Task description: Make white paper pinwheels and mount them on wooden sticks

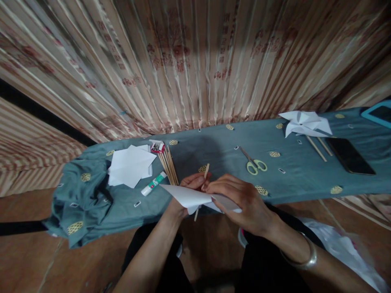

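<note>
A white folded-paper pinwheel (187,196) is held just over the near edge of the bench, between my two hands. My left hand (193,182) is closed around a thin wooden stick (207,169), whose upper end pokes out above the fingers; its lower end shows beneath the paper. Pressed against the right side of the paper is my right hand (240,199), fingers bent and gathered near the stick. The paper hides part of the left hand, and the spot where the fingertips meet is hard to make out.
Left on the cloth-covered bench (210,148) are white paper sheets (128,165), a glue stick (153,183), several wooden sticks (168,165) and a small box of metal pins (157,147). Rightward lie scissors (255,166), finished pinwheels (308,124) and a phone (350,156). A curtain (195,65) hangs behind.
</note>
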The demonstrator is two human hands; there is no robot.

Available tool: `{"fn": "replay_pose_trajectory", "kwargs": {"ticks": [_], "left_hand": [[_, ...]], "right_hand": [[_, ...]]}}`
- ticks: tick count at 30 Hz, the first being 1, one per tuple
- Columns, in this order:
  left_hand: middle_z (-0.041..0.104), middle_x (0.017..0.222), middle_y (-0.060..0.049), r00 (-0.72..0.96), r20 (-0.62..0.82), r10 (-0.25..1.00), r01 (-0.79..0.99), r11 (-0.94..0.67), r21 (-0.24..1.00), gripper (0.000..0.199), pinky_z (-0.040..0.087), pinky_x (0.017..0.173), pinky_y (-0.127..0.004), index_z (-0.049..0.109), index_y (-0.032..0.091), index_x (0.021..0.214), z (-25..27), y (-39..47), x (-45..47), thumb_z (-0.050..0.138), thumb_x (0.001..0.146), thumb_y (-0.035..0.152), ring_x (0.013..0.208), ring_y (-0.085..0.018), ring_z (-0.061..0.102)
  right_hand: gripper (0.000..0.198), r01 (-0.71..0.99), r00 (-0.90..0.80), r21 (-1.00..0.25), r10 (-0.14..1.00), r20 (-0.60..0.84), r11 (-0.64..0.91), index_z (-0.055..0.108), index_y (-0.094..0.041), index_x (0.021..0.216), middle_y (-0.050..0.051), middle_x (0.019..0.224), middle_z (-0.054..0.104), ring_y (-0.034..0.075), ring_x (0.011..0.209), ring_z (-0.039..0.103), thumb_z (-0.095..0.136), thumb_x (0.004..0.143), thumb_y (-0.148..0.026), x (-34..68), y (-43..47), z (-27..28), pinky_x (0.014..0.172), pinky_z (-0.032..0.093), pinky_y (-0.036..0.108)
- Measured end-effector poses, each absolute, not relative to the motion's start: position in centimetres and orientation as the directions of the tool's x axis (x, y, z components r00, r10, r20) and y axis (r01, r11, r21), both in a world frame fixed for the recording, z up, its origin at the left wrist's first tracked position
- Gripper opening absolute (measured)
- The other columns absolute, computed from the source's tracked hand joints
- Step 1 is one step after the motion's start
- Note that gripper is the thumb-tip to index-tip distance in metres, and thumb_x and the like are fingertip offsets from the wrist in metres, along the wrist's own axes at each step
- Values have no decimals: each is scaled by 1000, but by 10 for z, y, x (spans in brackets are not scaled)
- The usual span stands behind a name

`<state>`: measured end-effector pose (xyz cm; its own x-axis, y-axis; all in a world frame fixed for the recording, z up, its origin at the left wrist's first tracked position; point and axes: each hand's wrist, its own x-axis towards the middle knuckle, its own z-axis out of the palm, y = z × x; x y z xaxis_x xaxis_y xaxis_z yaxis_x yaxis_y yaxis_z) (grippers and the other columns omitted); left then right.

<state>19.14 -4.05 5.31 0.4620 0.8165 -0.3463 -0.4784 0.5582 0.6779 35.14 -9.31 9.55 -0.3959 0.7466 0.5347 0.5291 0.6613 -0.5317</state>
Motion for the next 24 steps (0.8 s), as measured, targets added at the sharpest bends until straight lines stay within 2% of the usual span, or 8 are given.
{"fn": "replay_pose_trajectory", "kwargs": {"ticks": [6, 8, 13, 18, 24], "left_hand": [[62, 62, 3, 521, -313, 794, -530, 588, 611, 36, 20, 34, -14, 76, 15, 81, 49, -33, 188, 92, 52, 29, 39, 0, 36], [61, 63, 4, 511, -305, 804, -539, 576, 614, 35, 18, 33, -13, 76, 16, 83, 49, -34, 187, 91, 55, 30, 38, 1, 35], [58, 59, 5, 477, -284, 832, -529, 530, 663, 31, 20, 34, -15, 75, 14, 79, 52, -39, 186, 87, 61, 36, 38, 0, 36], [51, 46, 6, 486, -262, 834, -498, 511, 700, 35, 27, 39, -17, 74, 13, 78, 55, -41, 187, 87, 60, 40, 37, -2, 37], [57, 49, 4, 464, -328, 823, -480, 545, 688, 38, 34, 42, -16, 74, 12, 71, 58, -42, 188, 91, 52, 40, 42, -4, 46]], "right_hand": [[10, 453, -455, -544, 708, 540, 706, 63, -17, 95, 5, 89, 74, 17, 84, 66, 56, 90, -12, 346, -93, 91, 73, 55, 29], [10, 449, -474, -542, 703, 530, 710, 63, -16, 95, 6, 91, 74, 18, 84, 66, 55, 90, -11, 345, -94, 90, 73, 55, 29], [12, 446, -505, -532, 693, 515, 720, 62, -17, 97, 5, 90, 74, 17, 83, 65, 55, 90, -11, 344, -97, 87, 72, 55, 29], [15, 491, -485, -497, 698, 527, 716, 62, -17, 98, 5, 91, 74, 18, 84, 66, 53, 89, -10, 348, -95, 89, 72, 56, 30], [12, 527, -458, -488, 717, 526, 696, 63, -17, 96, 4, 86, 74, 18, 81, 66, 53, 91, -13, 349, -93, 91, 72, 55, 29]]}}
